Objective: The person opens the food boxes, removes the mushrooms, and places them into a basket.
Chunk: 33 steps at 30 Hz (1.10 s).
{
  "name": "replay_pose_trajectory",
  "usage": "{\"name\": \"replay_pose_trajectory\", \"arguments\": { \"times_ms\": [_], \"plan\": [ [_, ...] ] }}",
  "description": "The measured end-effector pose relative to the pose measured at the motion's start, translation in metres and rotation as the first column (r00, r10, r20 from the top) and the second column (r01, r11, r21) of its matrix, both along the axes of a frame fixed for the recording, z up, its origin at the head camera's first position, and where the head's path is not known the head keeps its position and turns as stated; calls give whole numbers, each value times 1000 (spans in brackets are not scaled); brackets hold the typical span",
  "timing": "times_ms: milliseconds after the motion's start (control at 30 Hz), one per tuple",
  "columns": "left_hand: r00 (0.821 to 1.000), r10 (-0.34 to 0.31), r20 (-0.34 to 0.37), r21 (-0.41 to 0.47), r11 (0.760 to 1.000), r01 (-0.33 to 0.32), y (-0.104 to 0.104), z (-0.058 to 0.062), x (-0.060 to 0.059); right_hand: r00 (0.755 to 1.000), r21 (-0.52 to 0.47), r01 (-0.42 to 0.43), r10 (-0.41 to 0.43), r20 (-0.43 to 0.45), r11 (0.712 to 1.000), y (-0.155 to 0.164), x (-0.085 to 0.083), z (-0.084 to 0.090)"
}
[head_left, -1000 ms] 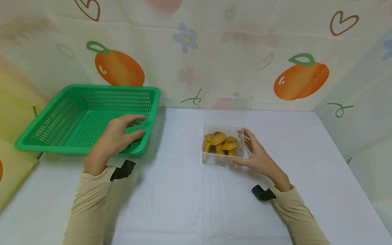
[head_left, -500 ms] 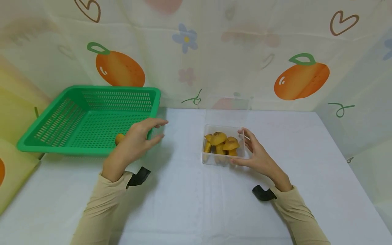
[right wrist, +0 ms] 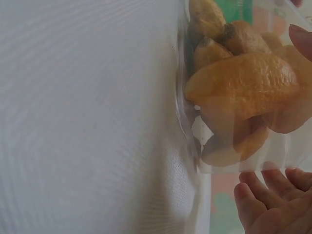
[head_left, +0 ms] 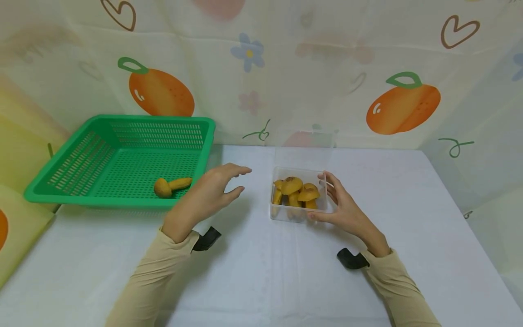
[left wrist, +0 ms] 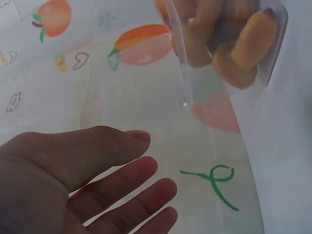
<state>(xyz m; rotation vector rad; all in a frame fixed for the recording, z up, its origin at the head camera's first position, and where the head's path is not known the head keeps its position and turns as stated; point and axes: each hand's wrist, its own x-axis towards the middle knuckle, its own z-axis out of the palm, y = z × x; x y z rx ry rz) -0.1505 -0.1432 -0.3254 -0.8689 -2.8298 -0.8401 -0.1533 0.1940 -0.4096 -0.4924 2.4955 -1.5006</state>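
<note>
My left hand [head_left: 207, 191] hovers between the green basket [head_left: 102, 200] and a clear plastic box [head_left: 278, 214]. Its fingers are spread and relaxed, holding nothing. Several yellow-brown mushrooms [head_left: 292, 185] stand inside the box, caps upward in the head view. At the box's right front corner, my right hand [head_left: 345, 209] grips it, thumb at the front wall and fingers along the right side. One more mushroom [head_left: 163, 188] lies on its side in the basket's front right corner. The left wrist view has the open left hand [left wrist: 92, 170] below the box.
The box's transparent lid [head_left: 303, 154] stands raised at its back. A white cloth [head_left: 245, 272] covers the table, and a patterned curtain [head_left: 294, 68] hangs behind it. The basket's near rim extends left of my left forearm.
My left hand has moved right, out of the basket and toward the box, uncovering the mushroom in the basket. The right hand and box stay in place.
</note>
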Motion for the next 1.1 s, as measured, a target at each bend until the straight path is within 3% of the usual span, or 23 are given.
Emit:
{"name": "replay_pose_trajectory", "arguments": {
  "times_ms": [533, 833, 1100],
  "plan": [
    [994, -108, -6, -1, 994, 108, 38, -6, -8, 1000, -2, 5, -5, 12, 1000, -1, 0, 0],
    [989, -139, 55, 11, 990, 139, 57, -13, -14, 1000, -13, 1, 0, 19, 1000, 0, 0, 1],
    [982, -179, 58, -25, 983, 180, 76, -18, -21, 1000, -18, -1, 1, 22, 1000, 0, 1, 1]
  ]
}}
